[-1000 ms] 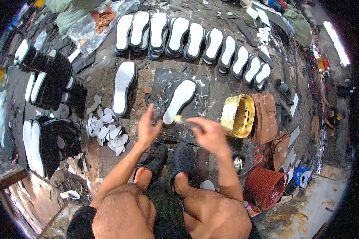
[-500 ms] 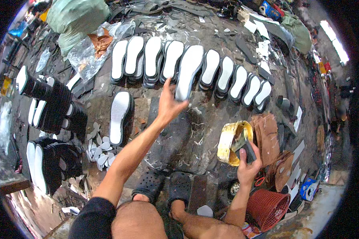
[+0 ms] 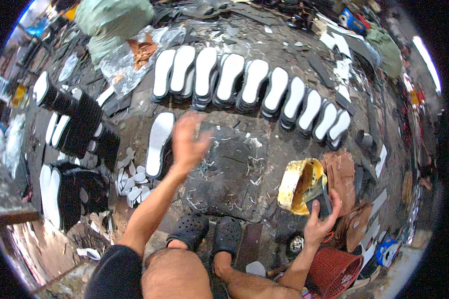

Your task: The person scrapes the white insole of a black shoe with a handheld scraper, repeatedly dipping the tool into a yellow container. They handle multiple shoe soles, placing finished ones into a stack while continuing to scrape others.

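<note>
My left hand (image 3: 188, 143), blurred by motion, is raised with thumb and fingers apart and nothing visible in it. It is beside a lone stack of shoe soles with a white insole (image 3: 159, 144) on top. Beyond it, a curved row of dark soles topped with white insoles (image 3: 229, 77) spans the floor. My right hand (image 3: 322, 219) grips a dark, flat, blocky spreader (image 3: 322, 203), its far end at the mouth of a yellow-smeared glue container (image 3: 290, 188) lying on its side. The spreader's tip is partly hidden inside.
Tall stacks of black soles (image 3: 75, 194) stand at the left, near scattered small grey-white cutouts (image 3: 132, 188). Brown sheets (image 3: 338, 174) lie right of the container, and a red plastic basket (image 3: 334, 271) is lower right. A dark work mat (image 3: 224, 174) lies before my clogs (image 3: 228, 235).
My left hand has let go of the white-topped sole, now lying in the row, and moved left and back toward me. My right hand keeps the spreader at the container. The view has shifted slightly.
</note>
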Motion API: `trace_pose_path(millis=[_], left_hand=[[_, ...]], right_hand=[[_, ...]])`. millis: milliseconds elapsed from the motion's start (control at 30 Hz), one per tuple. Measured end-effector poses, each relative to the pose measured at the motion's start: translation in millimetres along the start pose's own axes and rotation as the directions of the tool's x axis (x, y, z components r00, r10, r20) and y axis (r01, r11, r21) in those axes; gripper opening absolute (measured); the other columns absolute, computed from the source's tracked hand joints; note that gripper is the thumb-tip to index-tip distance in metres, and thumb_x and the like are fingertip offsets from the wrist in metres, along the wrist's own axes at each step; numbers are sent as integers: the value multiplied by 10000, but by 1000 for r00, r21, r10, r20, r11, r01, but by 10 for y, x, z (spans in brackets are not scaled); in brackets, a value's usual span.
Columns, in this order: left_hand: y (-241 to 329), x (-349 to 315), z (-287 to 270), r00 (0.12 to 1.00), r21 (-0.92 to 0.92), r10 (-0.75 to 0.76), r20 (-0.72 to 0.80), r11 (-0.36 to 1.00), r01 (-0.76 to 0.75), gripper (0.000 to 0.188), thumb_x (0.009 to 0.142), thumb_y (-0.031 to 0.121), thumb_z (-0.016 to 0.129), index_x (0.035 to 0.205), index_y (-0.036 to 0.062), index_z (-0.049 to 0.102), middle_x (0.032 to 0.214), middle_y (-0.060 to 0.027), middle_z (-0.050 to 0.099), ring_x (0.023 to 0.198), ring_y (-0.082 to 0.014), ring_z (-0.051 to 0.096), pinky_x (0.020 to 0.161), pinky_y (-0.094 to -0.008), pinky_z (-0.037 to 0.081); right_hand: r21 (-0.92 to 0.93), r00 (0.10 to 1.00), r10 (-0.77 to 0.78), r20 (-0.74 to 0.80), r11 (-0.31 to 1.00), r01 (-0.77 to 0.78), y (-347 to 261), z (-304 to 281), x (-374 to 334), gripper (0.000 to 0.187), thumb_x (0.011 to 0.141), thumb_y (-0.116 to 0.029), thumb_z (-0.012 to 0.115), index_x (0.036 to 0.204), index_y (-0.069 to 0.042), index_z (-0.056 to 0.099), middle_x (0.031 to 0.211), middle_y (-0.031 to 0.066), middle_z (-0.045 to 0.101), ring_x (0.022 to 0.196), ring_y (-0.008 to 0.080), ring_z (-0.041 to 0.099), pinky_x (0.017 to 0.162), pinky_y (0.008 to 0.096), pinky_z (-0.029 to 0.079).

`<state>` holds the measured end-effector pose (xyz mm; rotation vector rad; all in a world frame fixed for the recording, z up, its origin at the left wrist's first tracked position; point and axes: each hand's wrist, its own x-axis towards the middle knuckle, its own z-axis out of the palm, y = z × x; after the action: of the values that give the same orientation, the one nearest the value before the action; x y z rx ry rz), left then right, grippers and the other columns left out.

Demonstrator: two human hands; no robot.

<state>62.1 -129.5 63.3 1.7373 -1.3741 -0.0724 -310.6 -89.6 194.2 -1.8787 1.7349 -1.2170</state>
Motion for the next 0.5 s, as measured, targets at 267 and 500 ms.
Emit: trace_pose_path(millis=[267, 500], left_hand=[[-1254, -620, -1191, 546, -101, -712, 441, 565, 819, 1046, 742, 304, 843, 1554, 11, 251, 1516, -205, 423, 1420, -288, 372, 1168, -390, 289], [-1016, -528, -898, 605, 188, -752, 260, 654, 732, 1163, 487, 341, 957, 1450, -5, 404, 1302, -242, 605, 1216, -398, 581, 1062, -482, 440]], right_hand=[[85, 999, 8, -48, 996, -4, 155, -39, 259, 275, 958, -74, 661, 1193, 61, 618, 1078, 94, 690, 939, 140, 620, 873, 284, 487], [-52, 973, -21, -231, 999, 10, 367, -24, 381, 407, 891, -75, 694, 1258, 49, 571, 1201, 170, 660, 1087, 271, 641, 984, 376, 482]])
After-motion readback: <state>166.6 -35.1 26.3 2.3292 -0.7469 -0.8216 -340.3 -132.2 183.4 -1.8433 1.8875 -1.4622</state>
